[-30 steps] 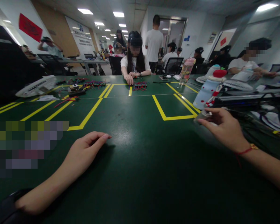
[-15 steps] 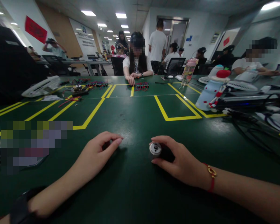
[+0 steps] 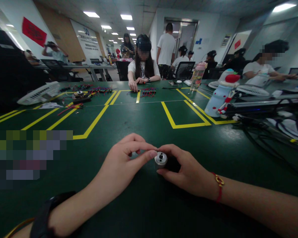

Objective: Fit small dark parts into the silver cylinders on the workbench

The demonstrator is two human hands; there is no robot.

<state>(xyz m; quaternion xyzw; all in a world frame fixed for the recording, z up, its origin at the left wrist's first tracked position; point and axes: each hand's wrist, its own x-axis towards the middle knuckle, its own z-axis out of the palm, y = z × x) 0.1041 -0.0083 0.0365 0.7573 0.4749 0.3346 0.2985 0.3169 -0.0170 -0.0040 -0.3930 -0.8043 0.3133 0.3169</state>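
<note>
My right hand [image 3: 186,172] grips a small cylindrical motor [image 3: 161,159] with a silver end cap and dark body, lying on the green table [image 3: 149,211]. The cap faces left toward my left hand [image 3: 125,162]. That hand's thumb and forefinger are pinched together and their tips touch the cap's edge; whether they hold anything tiny is too small to tell. A black band sits on my left wrist and a red string bracelet on my right.
Yellow tape lines [image 3: 96,119] mark boxes on the table. A white-and-red bottle [image 3: 220,97], black cables [image 3: 275,129] and a rail lie at right. A white fan [image 3: 38,93] and wire bundles [image 3: 99,89] lie far left. A person [image 3: 142,66] works opposite; others sit behind.
My right hand reached to the far right, picked up the motor and brought it to the table's middle. My left hand slid right and its pinched fingertips now meet the motor's cap.
</note>
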